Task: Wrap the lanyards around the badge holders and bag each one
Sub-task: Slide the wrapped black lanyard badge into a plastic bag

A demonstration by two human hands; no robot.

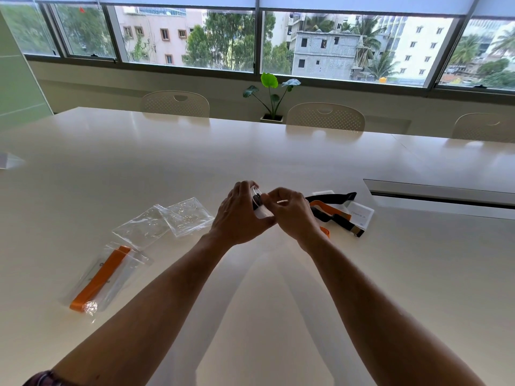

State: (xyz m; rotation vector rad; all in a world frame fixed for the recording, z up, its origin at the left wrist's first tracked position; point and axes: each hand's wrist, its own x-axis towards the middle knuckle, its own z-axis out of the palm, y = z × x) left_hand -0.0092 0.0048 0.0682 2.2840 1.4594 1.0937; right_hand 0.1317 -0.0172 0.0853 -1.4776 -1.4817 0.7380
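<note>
- Holding a clear plastic badge holder (260, 211) with a black lanyard wound round it, our left hand (239, 215) curls its fingers and thumb round the holder's left edge, above the white table (250, 151).
- Our right hand (292, 211) meets it from the right, fingers bent and pinching at the bundle; exactly which part it pinches we cannot tell.
- Just beyond our right hand lies a loose heap: a black lanyard strap (334, 197) crossing an orange lanyard strap (328, 208), with a white-carded badge holder (362, 215) under them, all resting on the table.
- Left of our left hand lie two empty clear zip bags (167, 221), overlapping at their edges.
- Nearer us on the left lies a sealed clear bag (100, 280) with an orange lanyard inside.
- Across the table stand pale perforated chairs (175, 104) and a small green potted plant (271, 96) before the window.
</note>
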